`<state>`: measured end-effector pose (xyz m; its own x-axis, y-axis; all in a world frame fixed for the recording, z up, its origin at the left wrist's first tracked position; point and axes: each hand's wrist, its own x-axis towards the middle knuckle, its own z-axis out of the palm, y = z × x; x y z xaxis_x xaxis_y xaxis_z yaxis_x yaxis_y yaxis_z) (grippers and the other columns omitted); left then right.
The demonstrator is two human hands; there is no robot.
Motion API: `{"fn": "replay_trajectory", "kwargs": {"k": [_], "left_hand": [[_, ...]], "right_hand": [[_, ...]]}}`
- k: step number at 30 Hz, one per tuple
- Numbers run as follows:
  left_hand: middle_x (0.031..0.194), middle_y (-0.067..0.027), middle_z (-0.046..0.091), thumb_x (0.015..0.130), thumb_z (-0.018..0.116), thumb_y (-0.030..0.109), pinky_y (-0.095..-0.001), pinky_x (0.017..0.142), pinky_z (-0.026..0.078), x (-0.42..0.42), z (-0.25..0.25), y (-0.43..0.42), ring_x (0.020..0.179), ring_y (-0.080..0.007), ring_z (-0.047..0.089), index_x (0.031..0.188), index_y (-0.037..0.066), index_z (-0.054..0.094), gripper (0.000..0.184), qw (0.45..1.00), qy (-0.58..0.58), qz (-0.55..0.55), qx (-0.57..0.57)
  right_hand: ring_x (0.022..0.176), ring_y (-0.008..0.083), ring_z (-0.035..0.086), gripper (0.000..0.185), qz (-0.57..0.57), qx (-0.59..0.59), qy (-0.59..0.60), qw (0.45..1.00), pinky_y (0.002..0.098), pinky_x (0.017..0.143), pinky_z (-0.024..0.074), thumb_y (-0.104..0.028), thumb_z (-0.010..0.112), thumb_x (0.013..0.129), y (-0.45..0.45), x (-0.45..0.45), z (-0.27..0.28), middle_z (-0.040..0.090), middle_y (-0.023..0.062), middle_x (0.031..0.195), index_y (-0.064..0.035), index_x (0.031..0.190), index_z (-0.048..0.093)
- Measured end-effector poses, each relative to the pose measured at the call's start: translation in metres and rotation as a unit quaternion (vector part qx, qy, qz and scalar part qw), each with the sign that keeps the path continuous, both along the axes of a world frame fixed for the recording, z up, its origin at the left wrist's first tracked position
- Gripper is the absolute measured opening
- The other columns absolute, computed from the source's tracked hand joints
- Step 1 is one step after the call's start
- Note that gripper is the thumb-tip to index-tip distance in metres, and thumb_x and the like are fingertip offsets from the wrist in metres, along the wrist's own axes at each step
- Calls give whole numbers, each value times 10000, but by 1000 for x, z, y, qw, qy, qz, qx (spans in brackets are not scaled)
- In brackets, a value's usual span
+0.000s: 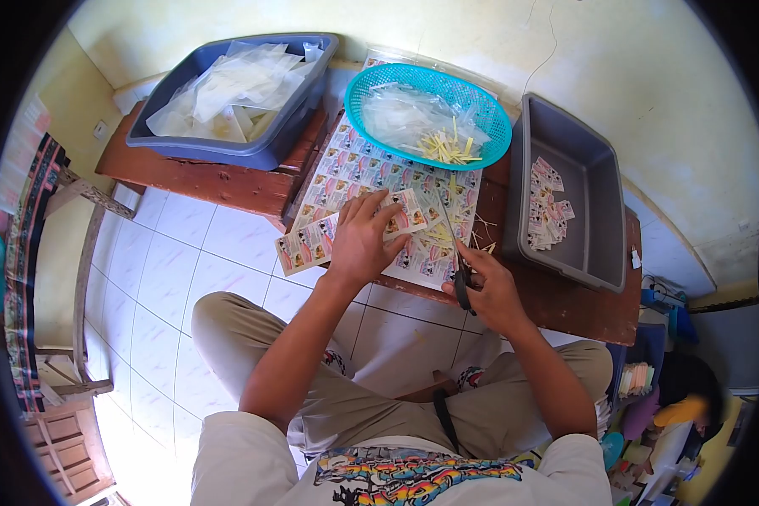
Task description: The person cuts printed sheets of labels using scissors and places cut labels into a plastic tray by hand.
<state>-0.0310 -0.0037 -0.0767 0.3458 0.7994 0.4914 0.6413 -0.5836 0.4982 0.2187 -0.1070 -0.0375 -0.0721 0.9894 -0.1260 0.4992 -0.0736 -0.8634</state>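
Note:
My left hand lies over a strip of printed labels, its fingers spread and touching another label piece at the fingertips. My right hand is wrapped round the black handles of a pair of scissors, whose blades point up and away, just right of the label piece. Beneath both hands are printed label sheets on the low red-brown table. Thin yellowish paper offcuts lie near the scissors.
Behind the hands, a turquoise basket holds clear plastic and yellow strips. A grey tub with cut labels stands right. At the left, a blue-grey tub holds plastic bags. The red-brown table's edge is close to my knees.

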Motion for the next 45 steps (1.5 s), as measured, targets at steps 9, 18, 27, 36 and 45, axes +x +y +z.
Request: {"fn": "replay_trajectory", "kwargs": {"k": [9,18,27,36,45], "left_hand": [[1414,-215,630,777,906,221,-514,1143,445,2,-9,7,1314,-410,585,1289,70,723,564,998,34,50,-29],[1408,-222,631,795,885,214,-517,1143,429,6,-17,13,1317,-401,587,1276,68,726,527,995,49,86,-28],[1411,-236,630,817,870,216,-523,1167,400,4,-18,23,1341,-410,574,1295,64,720,524,993,43,99,-50],[1401,-244,632,816,873,227,-522,1162,402,6,-27,30,1335,-415,573,1291,56,720,528,993,45,97,-45],[1394,-243,631,818,877,242,-522,1153,406,5,-33,40,1323,-412,571,1284,42,720,530,992,45,115,-24]], "right_hand": [[1178,405,655,728,13,80,-197,977,440,1020,539,-56,789,805,-1,7,-8,607,229,1319,-2,1496,567],[1164,443,666,756,18,43,-276,960,490,1005,566,-70,771,820,3,3,-12,538,207,1394,-34,1532,520],[1105,448,690,749,28,-20,-365,930,544,926,589,-139,729,854,7,-7,4,478,201,1381,-54,1556,482],[1148,421,662,743,40,-41,-369,927,541,946,571,-250,672,894,7,-17,7,483,191,1352,22,1549,450],[1154,408,659,702,49,-12,-424,904,530,921,581,-285,650,902,8,-16,7,531,202,1356,14,1517,495]]}}
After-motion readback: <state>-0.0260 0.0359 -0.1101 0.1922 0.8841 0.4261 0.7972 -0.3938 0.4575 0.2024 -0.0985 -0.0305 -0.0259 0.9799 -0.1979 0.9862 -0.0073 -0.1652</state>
